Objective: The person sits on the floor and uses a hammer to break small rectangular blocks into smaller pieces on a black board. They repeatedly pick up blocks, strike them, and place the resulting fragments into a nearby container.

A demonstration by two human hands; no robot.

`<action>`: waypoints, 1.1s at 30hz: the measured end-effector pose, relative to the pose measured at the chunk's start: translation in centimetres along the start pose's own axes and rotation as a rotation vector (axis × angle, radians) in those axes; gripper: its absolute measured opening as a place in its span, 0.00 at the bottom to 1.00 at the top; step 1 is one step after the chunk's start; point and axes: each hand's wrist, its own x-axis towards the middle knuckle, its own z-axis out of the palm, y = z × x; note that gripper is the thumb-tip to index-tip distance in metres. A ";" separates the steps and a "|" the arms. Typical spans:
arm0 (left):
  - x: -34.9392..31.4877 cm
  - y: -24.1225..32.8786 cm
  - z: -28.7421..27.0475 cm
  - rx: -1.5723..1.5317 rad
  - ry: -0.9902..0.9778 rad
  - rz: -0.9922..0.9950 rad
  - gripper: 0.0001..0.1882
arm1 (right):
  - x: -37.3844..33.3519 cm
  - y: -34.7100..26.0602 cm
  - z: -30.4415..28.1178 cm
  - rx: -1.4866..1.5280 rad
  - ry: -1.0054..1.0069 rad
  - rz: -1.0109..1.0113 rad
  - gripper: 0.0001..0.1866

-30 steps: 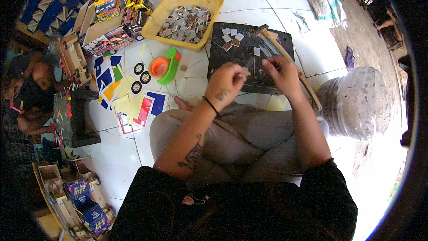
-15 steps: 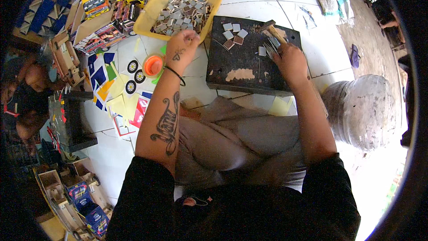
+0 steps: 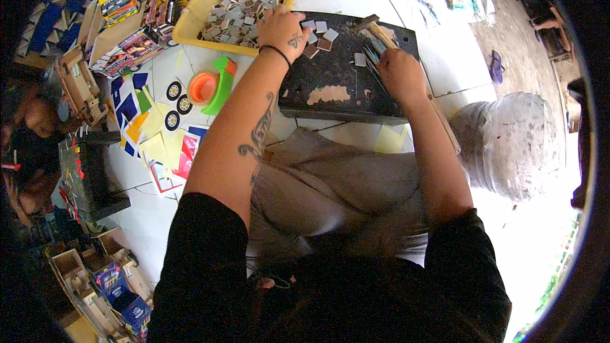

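1. Yellow plastic forms the basin (image 3: 196,13), which stands beyond the far left corner of the black table (image 3: 298,89) and holds many small squares (image 3: 232,16), grey and brown.
2. The left hand (image 3: 284,28) reaches over the basin's side next to that corner, fingers spread and bent down; whether a square is pinched beneath them, I cannot tell.
3. The right hand (image 3: 403,76) is curled at a bundle of thin rods (image 3: 375,46) on the table's right half; its grip is hidden, so I cannot tell if any are held.
4. A loose cluster (image 3: 322,26) of squares lies toward the table's far left, a single square (image 3: 360,59) just left of the rods, and the hammer (image 3: 367,22) along the table's right side.
5. The step in hand looks like fetching small parts, with each hand at its own supply.
6. Taking one square cleanly would call for a fingertip pinch, since they lie jumbled; one rod would need parting from its bundle.
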 end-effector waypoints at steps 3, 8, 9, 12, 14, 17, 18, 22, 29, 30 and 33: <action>1.5 -0.3 -0.2 -0.033 -0.051 0.056 0.10 | 0.2 0.6 -0.3 0.156 0.012 -0.001 0.11; 0.6 0.3 -2.2 -0.623 0.008 -0.092 0.08 | 0.4 1.4 -0.6 0.486 0.109 0.064 0.10; -0.4 0.7 -2.8 -0.748 0.033 -0.122 0.08 | 0.4 1.5 -0.6 0.544 0.098 0.092 0.10; -5.3 3.2 -3.6 -0.985 0.008 -0.134 0.07 | 0.5 1.5 -0.2 0.799 0.108 0.082 0.09; -8.0 4.9 -3.8 -0.958 0.014 -0.113 0.07 | 0.2 1.2 0.2 0.894 0.046 0.044 0.09; -8.4 5.9 -3.5 -0.630 0.069 0.049 0.08 | -0.4 0.3 0.5 0.978 -0.173 0.045 0.10; -8.4 6.1 -3.2 -0.572 0.118 0.108 0.08 | -0.6 -0.2 0.5 1.022 -0.182 0.021 0.10; -8.4 6.9 -1.5 -0.435 0.127 0.195 0.09 | -1.5 -2.1 0.6 1.072 -0.069 -0.069 0.10; -7.9 6.1 -0.2 -0.542 0.045 0.130 0.07 | -1.3 -2.1 -0.1 0.797 0.111 -0.246 0.08; -7.9 6.0 -0.2 -0.528 0.051 0.140 0.07 | -1.3 -2.1 -0.1 0.803 0.119 -0.279 0.08; -7.8 5.7 -0.2 -0.526 0.045 0.151 0.07 | -1.5 -2.1 -0.2 0.799 0.124 -0.321 0.08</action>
